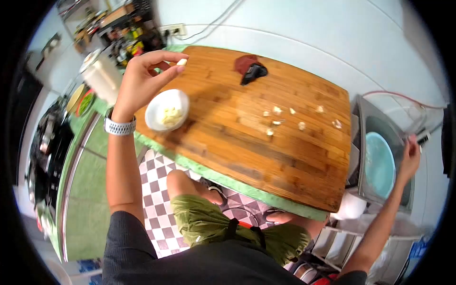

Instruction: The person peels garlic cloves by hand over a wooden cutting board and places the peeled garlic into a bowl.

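Observation:
Between thumb and fingertips, my left hand (148, 80) pinches a small white garlic clove (182, 62) above the board's left part. Below it, a white bowl (156, 105) holds several pale peeled cloves (171, 115). My right hand (411, 156) is raised over the sink at the far right, its fingers drawn together; what they hold, if anything, is too small to make out. Several whitish garlic bits (277, 110) lie scattered on the right half of the wooden board (213, 137).
A dark red and black item (251, 69) lies at the board's back edge. The grey sink (376, 114) at right holds a light blue basin (378, 164). A whitish pitcher (101, 76) stands at left, beside a basket with green contents (85, 103).

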Demonstrator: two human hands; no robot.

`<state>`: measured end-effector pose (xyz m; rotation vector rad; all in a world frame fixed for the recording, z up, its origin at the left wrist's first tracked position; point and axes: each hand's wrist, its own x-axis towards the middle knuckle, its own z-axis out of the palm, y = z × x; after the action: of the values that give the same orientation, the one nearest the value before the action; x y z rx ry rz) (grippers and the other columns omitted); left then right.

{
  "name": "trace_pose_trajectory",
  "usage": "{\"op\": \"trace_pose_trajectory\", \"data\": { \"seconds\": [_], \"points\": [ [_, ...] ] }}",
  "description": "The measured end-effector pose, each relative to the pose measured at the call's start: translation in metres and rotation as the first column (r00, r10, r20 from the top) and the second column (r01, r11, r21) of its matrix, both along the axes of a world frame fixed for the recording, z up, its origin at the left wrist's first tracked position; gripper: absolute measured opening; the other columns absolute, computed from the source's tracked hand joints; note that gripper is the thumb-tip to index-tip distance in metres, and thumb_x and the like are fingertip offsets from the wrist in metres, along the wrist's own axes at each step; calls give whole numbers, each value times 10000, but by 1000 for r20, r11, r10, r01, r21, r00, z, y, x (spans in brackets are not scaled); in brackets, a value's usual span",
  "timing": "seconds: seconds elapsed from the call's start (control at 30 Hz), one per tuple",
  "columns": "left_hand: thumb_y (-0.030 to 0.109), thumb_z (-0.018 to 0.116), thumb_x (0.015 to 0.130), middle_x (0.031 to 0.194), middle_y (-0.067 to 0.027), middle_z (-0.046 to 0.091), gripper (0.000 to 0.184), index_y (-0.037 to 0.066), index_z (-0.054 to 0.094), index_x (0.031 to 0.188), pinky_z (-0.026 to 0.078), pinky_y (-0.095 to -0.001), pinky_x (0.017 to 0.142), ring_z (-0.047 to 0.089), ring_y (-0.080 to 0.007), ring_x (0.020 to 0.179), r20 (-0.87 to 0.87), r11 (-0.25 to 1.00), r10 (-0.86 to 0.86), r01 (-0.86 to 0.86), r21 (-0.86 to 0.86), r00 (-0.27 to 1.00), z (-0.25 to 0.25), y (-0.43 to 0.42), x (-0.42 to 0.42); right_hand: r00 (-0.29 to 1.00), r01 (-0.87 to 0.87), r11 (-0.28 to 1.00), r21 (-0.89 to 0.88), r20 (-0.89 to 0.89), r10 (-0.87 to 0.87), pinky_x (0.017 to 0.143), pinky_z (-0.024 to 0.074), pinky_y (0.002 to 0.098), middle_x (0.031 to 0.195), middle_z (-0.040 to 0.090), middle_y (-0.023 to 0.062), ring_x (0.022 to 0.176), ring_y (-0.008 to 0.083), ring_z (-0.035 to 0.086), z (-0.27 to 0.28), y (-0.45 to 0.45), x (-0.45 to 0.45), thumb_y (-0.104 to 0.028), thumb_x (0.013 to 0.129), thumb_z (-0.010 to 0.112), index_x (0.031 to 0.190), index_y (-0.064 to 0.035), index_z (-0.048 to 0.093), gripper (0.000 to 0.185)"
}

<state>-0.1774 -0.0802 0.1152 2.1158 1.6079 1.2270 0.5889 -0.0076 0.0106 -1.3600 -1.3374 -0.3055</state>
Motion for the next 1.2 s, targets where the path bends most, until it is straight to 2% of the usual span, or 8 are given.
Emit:
{"op": "trace_pose_trajectory", "data": {
  "seconds": [0.03,0.1,0.23,0.37,0.47,0.67,0.9,1.2],
  "points": [
    [120,733,952,1035,-7,726,216,20,750,1143,522,-239,742,621,-61,836,1,1000,27,-27,7,1000,2,-8,-13,979,168,951,-261,155,-130,927,521,342,1147,724,125,1026,248,683,-11,-19,39,-163,946,714,1197,-73,704,266],
    [107,756,917,983,-25,740,187,46,774,1092,532,-271,721,651,-101,812,-282,990,125,-140,-32,951,2,-25,-35,641,439,732,-521,753,151,958,524,393,1230,700,160,1101,309,679,-43,-58,103,-127,917,712,1217,-78,699,304],
    [152,793,811,927,-92,749,155,99,807,957,538,-361,681,680,-236,751,-493,969,135,-219,-117,859,-22,-29,-60,795,451,691,-565,607,-23,906,543,411,1120,725,193,1056,336,705,-14,-50,46,-86,914,651,1235,-36,685,327],
    [178,817,751,866,-84,712,181,100,793,913,537,-384,703,687,-271,800,-654,978,58,-175,-115,754,-42,-22,-66,919,214,837,-504,394,3,844,552,376,1050,740,166,935,276,718,26,-47,-31,-102,921,687,1216,-77,710,297],
    [188,817,763,887,-81,715,230,104,789,975,533,-393,707,686,-276,815,-630,982,126,-187,-31,766,-42,-21,-50,921,176,824,-538,386,55,796,553,349,987,740,150,876,239,716,62,-52,-133,-91,912,694,1177,-62,721,268],
    [252,769,882,785,-105,651,219,39,724,871,479,-380,613,612,-268,671,-539,986,158,-105,129,827,-31,-2,3,819,-346,807,-479,265,508,758,550,349,949,737,143,817,252,703,39,-32,-269,-88,882,706,1064,-47,758,194],
    [326,751,861,745,-100,703,239,93,738,810,513,-421,634,676,-304,708,-294,993,-33,65,100,955,-61,66,101,797,-470,603,-645,-17,604,737,550,369,871,731,128,789,280,695,-13,14,-378,-171,803,779,979,-51,767,213],
    [198,829,786,1016,-104,715,251,67,746,983,529,-417,820,672,-320,975,-296,946,-325,313,-87,898,-122,115,142,793,-437,702,-563,126,596,791,520,443,856,708,122,852,340,664,-49,33,-416,-224,759,838,909,-57,754,239]
  ]
}}
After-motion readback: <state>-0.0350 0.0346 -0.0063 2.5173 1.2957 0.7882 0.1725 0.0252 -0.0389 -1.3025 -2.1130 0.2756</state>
